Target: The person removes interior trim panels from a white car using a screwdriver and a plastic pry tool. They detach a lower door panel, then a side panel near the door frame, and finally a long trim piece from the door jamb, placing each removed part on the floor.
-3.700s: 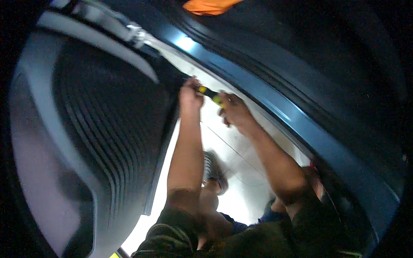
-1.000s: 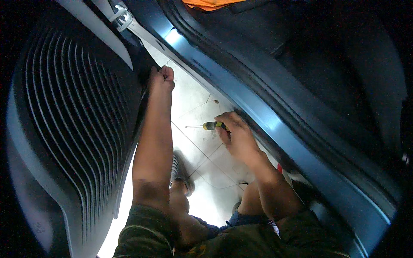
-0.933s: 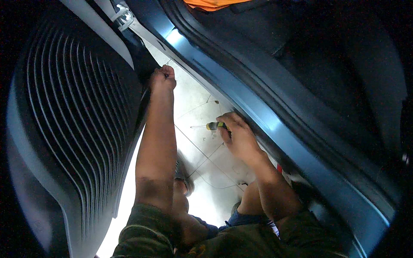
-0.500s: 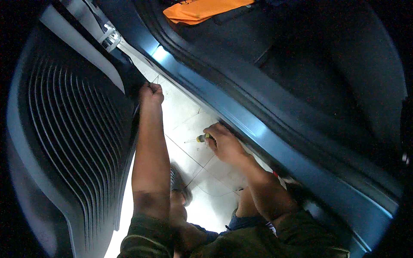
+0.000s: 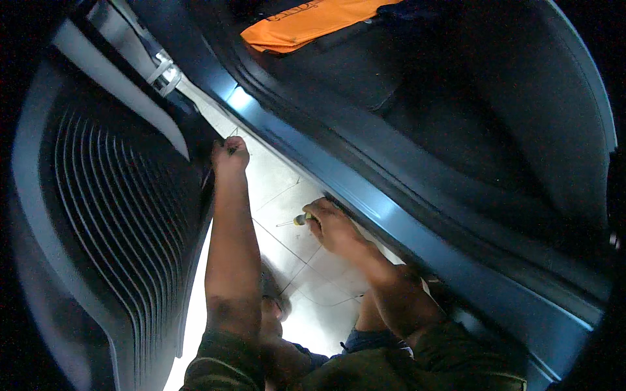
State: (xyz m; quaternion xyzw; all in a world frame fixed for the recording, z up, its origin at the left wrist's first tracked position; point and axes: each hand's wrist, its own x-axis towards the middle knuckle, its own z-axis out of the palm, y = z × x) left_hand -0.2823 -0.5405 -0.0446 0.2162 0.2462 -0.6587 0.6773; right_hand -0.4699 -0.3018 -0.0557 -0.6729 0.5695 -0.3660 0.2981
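My right hand is wrapped round the handle of a small screwdriver. Its handle is yellow and dark, and the thin metal shaft points left toward the door. My left hand is farther forward, its fingers curled closed at the dark lower edge of an open car door. Something dark shows between those fingers, too small to make out. Between the door and the blue door sill, both hands are over the pale floor. The screwdriver's tip is apart from the door.
The ribbed door panel fills the left side, with a light metal hinge part at its far end. Beyond the sill lies the dark car interior, where an orange cloth item rests at the back. My legs and a shoe are below, on the tiled floor.
Both hands sit slightly lower in the picture, and the screwdriver has shifted a little down and left with my right hand. The view has moved slightly. Both grips look the same.
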